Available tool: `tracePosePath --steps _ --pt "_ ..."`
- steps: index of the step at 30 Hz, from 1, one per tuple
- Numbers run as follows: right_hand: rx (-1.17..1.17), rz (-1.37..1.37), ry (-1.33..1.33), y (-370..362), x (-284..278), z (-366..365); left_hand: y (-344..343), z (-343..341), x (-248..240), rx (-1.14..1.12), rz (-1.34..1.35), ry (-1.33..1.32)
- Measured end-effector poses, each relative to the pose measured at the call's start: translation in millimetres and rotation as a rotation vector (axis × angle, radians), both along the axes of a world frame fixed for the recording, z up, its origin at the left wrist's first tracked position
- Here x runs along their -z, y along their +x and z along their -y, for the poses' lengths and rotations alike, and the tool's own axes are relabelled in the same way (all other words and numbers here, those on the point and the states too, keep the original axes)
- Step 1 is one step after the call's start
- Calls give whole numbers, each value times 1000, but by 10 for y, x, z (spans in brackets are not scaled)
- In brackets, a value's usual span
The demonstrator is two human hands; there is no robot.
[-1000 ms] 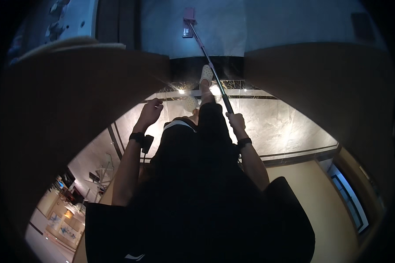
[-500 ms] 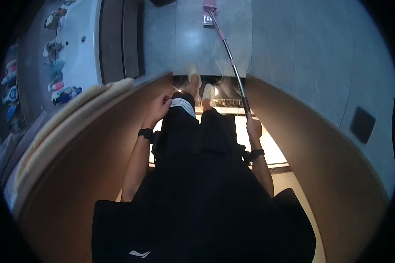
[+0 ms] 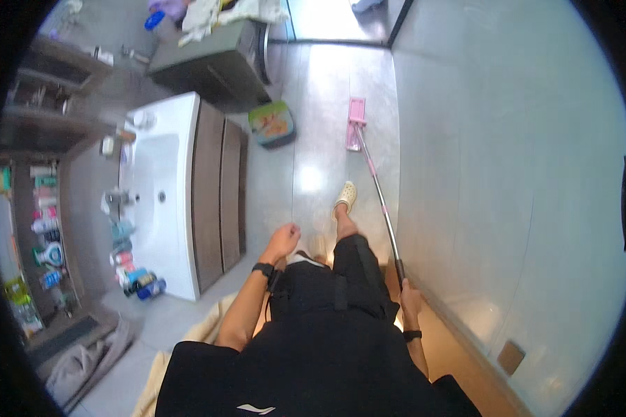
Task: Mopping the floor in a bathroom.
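My right hand [image 3: 411,300] is wrapped round the dark grip of a flat mop [image 3: 382,197], low on the right beside my thigh. Its silver and pink pole slants away from me to the pink mop head [image 3: 357,112], which lies on the grey tiled floor near the right wall. My left hand [image 3: 284,240] hangs in front of my left thigh with its fingers curled in, and nothing shows in it. It is apart from the sink cabinet on its left. A cream clog [image 3: 347,195] is on my forward foot; the other foot is mostly hidden.
A white washbasin [image 3: 190,132] with bottles along its edge tops a brown cabinet [image 3: 211,187] on the left. Beyond it stand a colourful bin-like container [image 3: 272,124] and a grey washing machine [image 3: 215,66] with cloths on top. Cream towels [image 3: 212,325] hang at lower left.
I have stepped forward through the doorway into the bathroom. The mop has gone along in my right hand, and my left hand has come away from my thigh.
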State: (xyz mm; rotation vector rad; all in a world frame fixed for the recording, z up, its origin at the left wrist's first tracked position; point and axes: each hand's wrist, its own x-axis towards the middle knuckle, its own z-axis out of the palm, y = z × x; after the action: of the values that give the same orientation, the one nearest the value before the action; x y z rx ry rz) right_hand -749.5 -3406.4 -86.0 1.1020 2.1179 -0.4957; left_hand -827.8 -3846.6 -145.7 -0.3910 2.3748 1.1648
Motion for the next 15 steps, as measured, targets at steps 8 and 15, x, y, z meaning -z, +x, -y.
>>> tracePosePath --steps 8,15 --pt "38 -37 -71 -2489 -257 376 -1902 451 -389 -2 83 -36" --pt "-55 -204 29 -4597 -663 632 -3316 680 -690 -157 149 -68"
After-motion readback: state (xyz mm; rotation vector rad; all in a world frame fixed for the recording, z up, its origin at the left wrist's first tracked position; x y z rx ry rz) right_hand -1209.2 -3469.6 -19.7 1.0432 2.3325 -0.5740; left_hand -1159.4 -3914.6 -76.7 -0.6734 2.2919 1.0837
